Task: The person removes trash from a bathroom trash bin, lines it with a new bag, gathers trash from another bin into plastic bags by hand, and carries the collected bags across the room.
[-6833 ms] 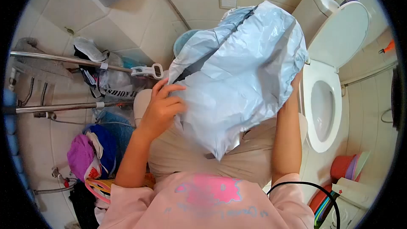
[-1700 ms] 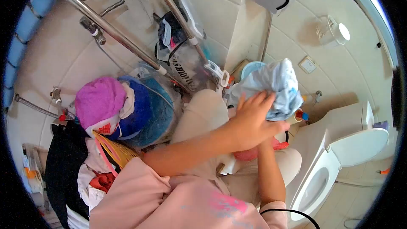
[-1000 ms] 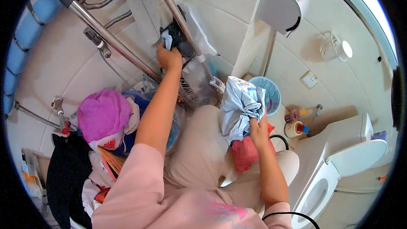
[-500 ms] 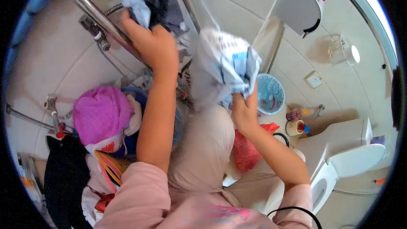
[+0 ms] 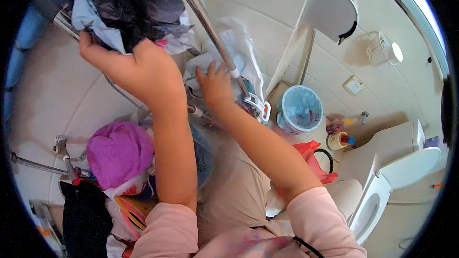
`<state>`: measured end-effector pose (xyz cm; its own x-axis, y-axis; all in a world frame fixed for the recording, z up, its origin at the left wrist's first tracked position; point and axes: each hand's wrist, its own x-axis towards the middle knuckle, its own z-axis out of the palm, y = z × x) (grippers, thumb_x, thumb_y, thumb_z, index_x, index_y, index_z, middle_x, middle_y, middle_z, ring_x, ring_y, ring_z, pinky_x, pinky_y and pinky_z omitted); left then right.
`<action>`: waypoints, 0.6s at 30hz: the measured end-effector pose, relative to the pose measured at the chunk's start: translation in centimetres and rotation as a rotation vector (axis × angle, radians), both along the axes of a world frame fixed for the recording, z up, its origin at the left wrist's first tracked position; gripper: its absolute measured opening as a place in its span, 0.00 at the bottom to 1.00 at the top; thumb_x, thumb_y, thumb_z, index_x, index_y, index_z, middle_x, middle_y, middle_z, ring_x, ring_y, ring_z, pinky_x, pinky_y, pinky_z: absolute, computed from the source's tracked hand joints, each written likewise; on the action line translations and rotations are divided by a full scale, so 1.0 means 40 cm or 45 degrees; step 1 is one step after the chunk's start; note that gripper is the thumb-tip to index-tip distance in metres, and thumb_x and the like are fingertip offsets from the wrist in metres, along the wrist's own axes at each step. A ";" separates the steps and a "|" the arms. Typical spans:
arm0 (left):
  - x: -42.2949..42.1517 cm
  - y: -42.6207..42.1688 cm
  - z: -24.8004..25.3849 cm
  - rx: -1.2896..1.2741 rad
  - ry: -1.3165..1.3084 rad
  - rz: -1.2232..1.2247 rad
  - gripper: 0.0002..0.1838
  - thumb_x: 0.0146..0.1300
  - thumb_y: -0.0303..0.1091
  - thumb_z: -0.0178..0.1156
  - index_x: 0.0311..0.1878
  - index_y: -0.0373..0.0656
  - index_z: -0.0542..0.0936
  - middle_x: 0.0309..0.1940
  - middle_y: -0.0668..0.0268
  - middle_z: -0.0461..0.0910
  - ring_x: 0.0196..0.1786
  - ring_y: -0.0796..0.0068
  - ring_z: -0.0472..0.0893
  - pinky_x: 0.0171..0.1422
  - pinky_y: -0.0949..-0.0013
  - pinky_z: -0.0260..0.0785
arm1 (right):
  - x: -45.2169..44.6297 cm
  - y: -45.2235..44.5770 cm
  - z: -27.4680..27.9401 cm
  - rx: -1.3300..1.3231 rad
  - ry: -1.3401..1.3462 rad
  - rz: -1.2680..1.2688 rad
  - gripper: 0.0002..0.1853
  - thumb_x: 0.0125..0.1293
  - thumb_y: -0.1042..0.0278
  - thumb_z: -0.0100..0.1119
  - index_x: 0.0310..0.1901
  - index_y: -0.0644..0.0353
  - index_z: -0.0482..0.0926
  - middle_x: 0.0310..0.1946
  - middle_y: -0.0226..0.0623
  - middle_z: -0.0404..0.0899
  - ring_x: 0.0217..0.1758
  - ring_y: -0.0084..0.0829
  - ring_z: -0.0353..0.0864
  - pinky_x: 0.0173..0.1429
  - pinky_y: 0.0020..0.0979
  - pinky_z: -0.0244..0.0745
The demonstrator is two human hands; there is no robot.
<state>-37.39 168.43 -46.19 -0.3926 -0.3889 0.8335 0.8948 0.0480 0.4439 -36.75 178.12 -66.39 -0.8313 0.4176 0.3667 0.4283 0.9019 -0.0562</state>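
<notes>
My left hand (image 5: 143, 69) is raised at the upper left, closed around a bunch of black plastic bags (image 5: 143, 7) with a pale blue-white plastic piece (image 5: 95, 21) sticking out by the fingers. Some of those fingers are hidden behind the bunch. My right hand (image 5: 215, 86) reaches between the metal rack tubes, its visible fingers apart and resting on a crumpled white plastic bag (image 5: 196, 69). Clear and white plastic (image 5: 246, 57) spreads beside it, behind the slanting metal tube (image 5: 203, 14).
A blue lined bin (image 5: 299, 110) stands right of the rack, near a red plastic bag (image 5: 311, 160). Purple cloth (image 5: 119, 155) tops a laundry pile on the left, below a wall tap (image 5: 64, 153). The toilet (image 5: 375, 203) is at the lower right. A white clip (image 5: 258, 106) hangs on the rack.
My right hand has moved up and left to the rack, and the white bag it held is now among the tubes. My left hand has shifted left with the black bags, which spread wider.
</notes>
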 end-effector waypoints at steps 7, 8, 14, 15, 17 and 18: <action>0.074 0.025 -0.048 -0.110 -0.264 -0.028 0.33 0.59 0.25 0.64 0.65 0.31 0.62 0.61 0.51 0.69 0.64 0.59 0.69 0.73 0.61 0.55 | 0.013 0.025 -0.012 -0.100 -0.350 0.094 0.30 0.62 0.52 0.56 0.66 0.49 0.68 0.62 0.53 0.72 0.69 0.54 0.65 0.72 0.53 0.52; 0.086 0.026 -0.054 -0.071 -0.279 -0.082 0.33 0.59 0.25 0.64 0.66 0.31 0.62 0.61 0.52 0.68 0.64 0.59 0.69 0.73 0.61 0.55 | 0.030 0.024 -0.009 -0.126 -0.315 0.078 0.31 0.61 0.53 0.57 0.66 0.54 0.68 0.65 0.53 0.70 0.71 0.52 0.64 0.75 0.50 0.48; 0.173 0.016 -0.044 -0.081 -0.220 -0.248 0.39 0.58 0.24 0.66 0.71 0.35 0.57 0.65 0.52 0.65 0.67 0.59 0.66 0.76 0.62 0.49 | 0.210 -0.011 -0.043 -0.374 0.366 0.664 0.22 0.53 0.65 0.60 0.51 0.62 0.78 0.50 0.54 0.77 0.56 0.53 0.75 0.61 0.50 0.68; 0.188 0.014 -0.047 -0.125 -0.239 -0.303 0.40 0.57 0.24 0.65 0.72 0.36 0.58 0.68 0.53 0.64 0.69 0.61 0.64 0.77 0.62 0.47 | 0.273 -0.019 -0.037 -0.432 0.449 0.667 0.21 0.54 0.66 0.60 0.51 0.62 0.78 0.49 0.54 0.77 0.55 0.53 0.76 0.61 0.49 0.69; 0.220 0.020 -0.082 -0.190 -0.408 -0.566 0.40 0.54 0.20 0.64 0.71 0.35 0.60 0.67 0.54 0.64 0.71 0.61 0.62 0.78 0.62 0.45 | 0.439 -0.004 0.011 -0.608 0.640 0.501 0.18 0.58 0.67 0.59 0.51 0.61 0.78 0.49 0.50 0.78 0.53 0.49 0.77 0.59 0.46 0.71; 0.239 0.025 -0.100 -0.230 -0.492 -0.705 0.40 0.53 0.18 0.63 0.71 0.35 0.61 0.67 0.55 0.64 0.72 0.62 0.61 0.78 0.62 0.44 | 0.537 0.014 0.057 -0.729 0.747 0.320 0.16 0.62 0.67 0.59 0.51 0.61 0.78 0.49 0.48 0.79 0.52 0.46 0.78 0.59 0.44 0.72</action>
<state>-27.84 169.42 -50.20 -0.7744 0.0854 0.6269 0.5885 -0.2665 0.7633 -15.26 178.68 -64.11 -0.6654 0.4987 0.5555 -0.0213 0.7311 -0.6819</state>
